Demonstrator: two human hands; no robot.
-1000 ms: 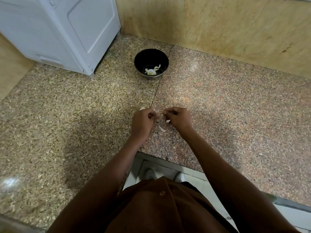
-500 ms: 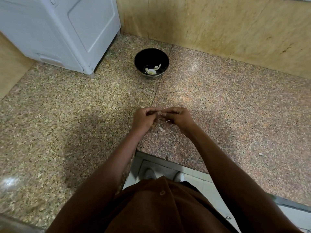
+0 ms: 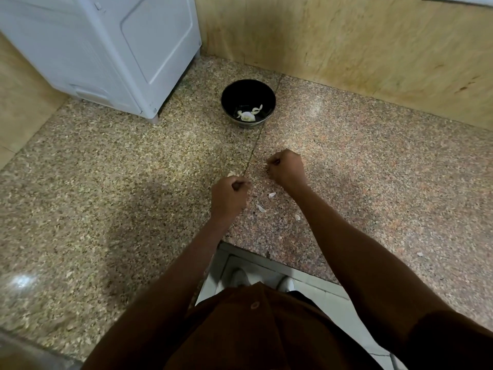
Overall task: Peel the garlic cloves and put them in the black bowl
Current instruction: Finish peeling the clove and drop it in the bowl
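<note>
Leftmost, a white appliance point(image 3: 106, 49) is standing at the far corner of the speckled stone surface point(image 3: 106, 196). Moving right, the left hand point(image 3: 230, 197) is hovering just above the surface with its fingers point(image 3: 241, 186) curling into a loose fist; they seem to be pinching something small, but whether that is a garlic clove or a scrap of skin is too hidden to tell. A pale bit point(image 3: 231, 173) is peeking out just beyond its knuckles. Beyond both hands, well apart from them, the black bowl point(image 3: 248, 106) is sitting on the seam between two slabs, with a few peeled garlic cloves point(image 3: 247, 115) lying in its bottom. Between the forearms, loose skin flakes point(image 3: 272, 194) are lying scattered. Further right, the right hand point(image 3: 286, 169) is reaching a little farther forward, fingers point(image 3: 273, 162) also curling tight around something I cannot make out. It is the nearer hand to the bowl, which lies ahead and slightly to its left. Both wrists are pointing away from the body, arms nearly straight, hands apart.
</note>
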